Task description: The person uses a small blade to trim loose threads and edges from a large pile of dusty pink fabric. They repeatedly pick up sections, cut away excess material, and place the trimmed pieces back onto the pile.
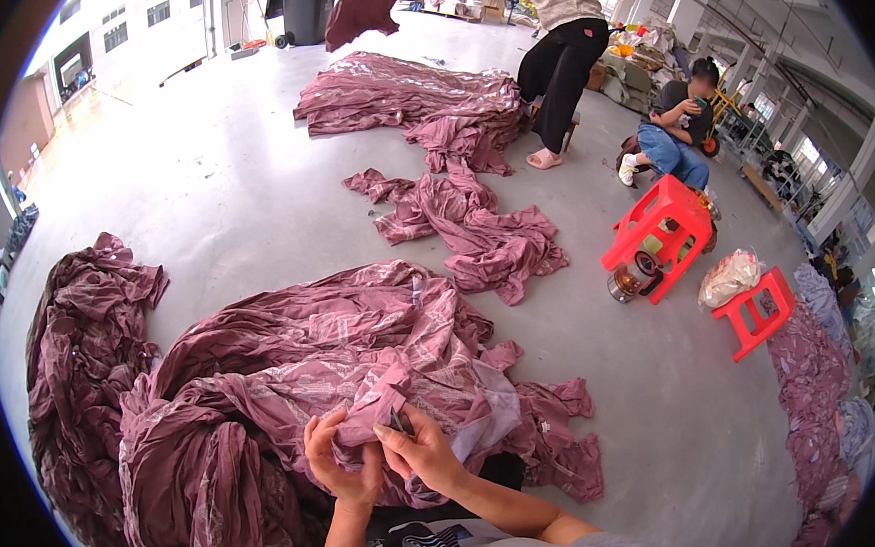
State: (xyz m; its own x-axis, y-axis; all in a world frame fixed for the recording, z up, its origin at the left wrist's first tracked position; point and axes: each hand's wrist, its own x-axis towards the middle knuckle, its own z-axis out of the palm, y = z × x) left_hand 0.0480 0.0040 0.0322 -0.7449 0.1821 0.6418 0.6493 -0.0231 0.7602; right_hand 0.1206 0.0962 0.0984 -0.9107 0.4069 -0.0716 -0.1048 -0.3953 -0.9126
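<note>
A large mauve patterned cloth (294, 383) lies heaped in front of me and over my lap, with pale printed bands across it. My left hand (344, 465) is closed on a folded edge of this cloth, thumb and fingers to either side of it. Close by on the right, my right hand (423, 453) grips a small dark tool (402, 422) that resembles thread snips, its tip against the raised fold. The fingers hide most of the tool.
More mauve cloth (89, 385) is piled at the left. Crumpled cloth (464, 222) trails toward a standing person (564, 55). A seated person (684, 123) is beyond a red stool (670, 224). A metal canister (633, 280) and white bag (728, 278) stand by another red stool (761, 314).
</note>
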